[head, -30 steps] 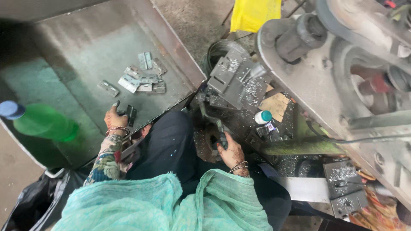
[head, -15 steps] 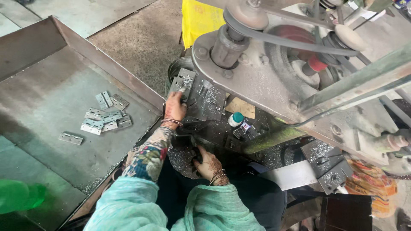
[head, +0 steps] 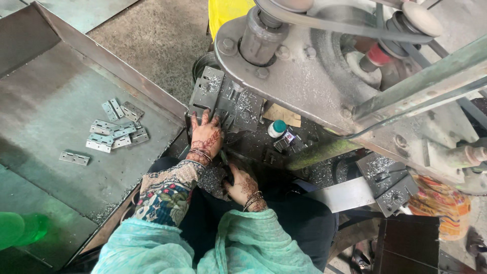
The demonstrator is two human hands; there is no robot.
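Since a moment ago the left hand (head: 205, 136) has come off the metal tray and gone forward to the press, and the view has swung so the green bottle (head: 20, 229) is now down in the bottom left corner. Left hand lies flat with fingers spread, fingertips touching the lower edge of the dark die block (head: 225, 99), which is dusted with metal shavings. It isn't gripping anything that I can see. Right hand (head: 242, 186) sits lower, close to the lap, fingers curled around something dark; can't tell what it is or how tightly it's closed, too murky down there. A small pile of grey hinge plates (head: 115, 131) sits on the sloped tray (head: 56, 81) well to the left of both hands, with one loose hinge plate (head: 74, 158) lying apart from the pile. Just right of the left hand there's a little white bottle with a teal cap (head: 276, 129) standing on the machine bed. Above all that is the big grey press body (head: 324, 76) with a belt running over its pulley.
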